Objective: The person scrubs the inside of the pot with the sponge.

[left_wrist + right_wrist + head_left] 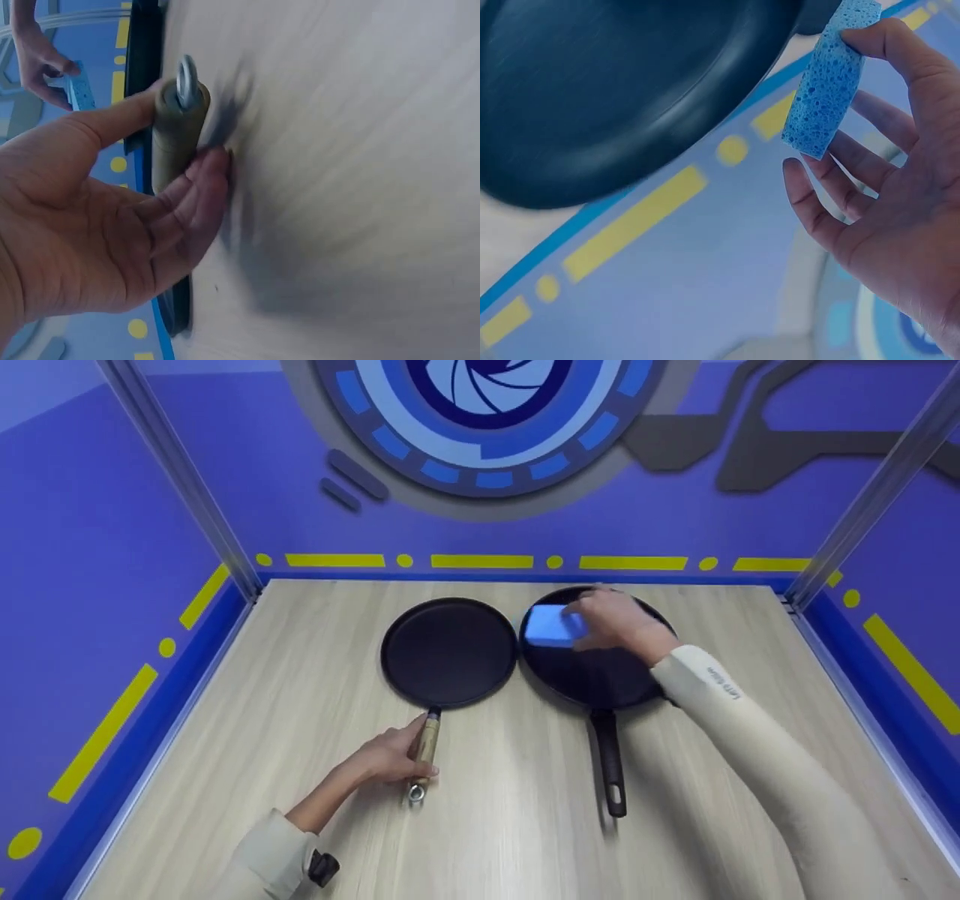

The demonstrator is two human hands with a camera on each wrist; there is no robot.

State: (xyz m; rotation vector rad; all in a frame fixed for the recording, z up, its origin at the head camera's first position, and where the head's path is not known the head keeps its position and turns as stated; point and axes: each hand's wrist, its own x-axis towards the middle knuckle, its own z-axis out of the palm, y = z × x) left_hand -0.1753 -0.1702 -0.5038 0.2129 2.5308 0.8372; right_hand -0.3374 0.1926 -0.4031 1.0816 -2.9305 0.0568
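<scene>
My left hand [391, 754] grips the wooden handle [174, 142] of a flat, low-rimmed black pan [450, 652], thumb on one side and fingers curled round the other. A metal hanging ring [187, 82] sticks out of the handle's end. With my right hand [611, 619] I pinch a blue sponge [829, 82] between thumb and fingers. In the head view the sponge overlaps the far left part of a deeper black frying pan [600, 679]; in the right wrist view it is beyond that pan's rim. The frying pan's black handle [609, 765] points toward me.
Both pans lie side by side, rims close together, on a light wood-grain table [315, 660]. Blue-purple panels [240, 510] with yellow markings stand at the back and both sides. Metal posts [180, 472] rise at the back corners.
</scene>
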